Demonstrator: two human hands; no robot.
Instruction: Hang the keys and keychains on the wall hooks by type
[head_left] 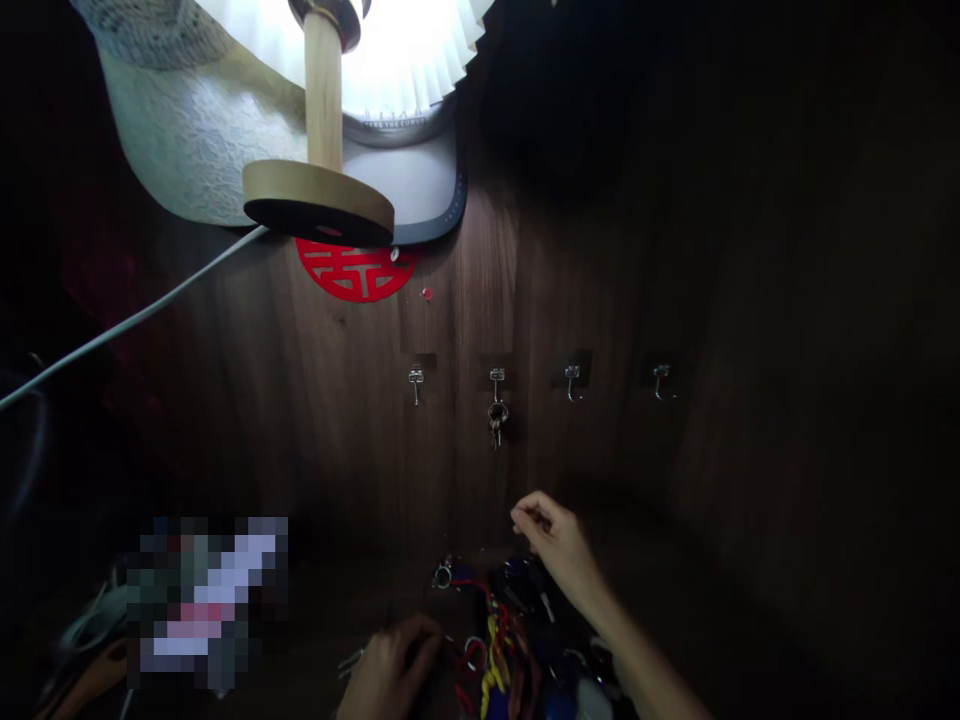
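Observation:
My right hand (551, 530) is raised over the pile, fingers curled into a loose pinch, and I see nothing in it. Low in the view, my left hand (394, 665) lies beside the pile with its fingers bent; what they hold, if anything, is hidden. Thin metal pieces (350, 660), perhaps keys, show at its left side. The dim pile holds a metal ring (442, 575), red and yellow cords (491, 640), and dark key-like pieces (525, 585). Above, a small bunch of keys (496, 428) hangs by its ring from a metal hook (496, 377).
More hooks (416, 378) line the wooden panel (480, 300). A lamp with a wooden base (319, 190) and white cable (135, 318) stands out before caps (202, 130) and a red paper-cut (360, 280). A pin (427, 294) sits below. One patch (214, 600) at lower left is pixelated.

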